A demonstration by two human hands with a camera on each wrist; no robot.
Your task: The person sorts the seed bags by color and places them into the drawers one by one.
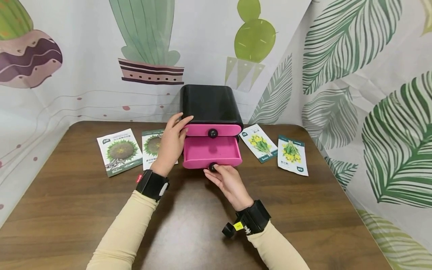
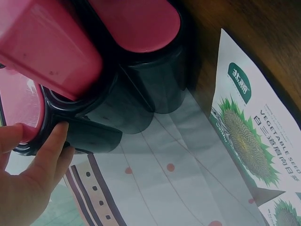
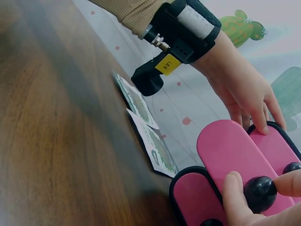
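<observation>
A small black drawer cabinet (image 1: pixel 209 101) with pink drawers stands at the back of the table. My left hand (image 1: pixel 171 144) rests on its upper left edge, fingers extended along the black shell and thumb at the pink front of the top drawer (image 1: pixel 199 130). Below that, the middle drawer (image 1: pixel 194 164) is pulled out, and its visible inside holds nothing. With thumb and finger, my right hand (image 1: pixel 230 183) pinches the round black knob (image 3: pixel 260 194) of this drawer. The right wrist view also shows the bottom drawer (image 3: pixel 193 195), pushed in.
Two sunflower seed packets (image 1: pixel 121 152) lie left of the cabinet, one partly behind my left hand. On the right are two packets with yellow flowers, a tilted one (image 1: pixel 259 142) and an outer one (image 1: pixel 292 155). A printed cloth (image 1: pixel 209 45) hangs behind the wooden table (image 1: pixel 189 232).
</observation>
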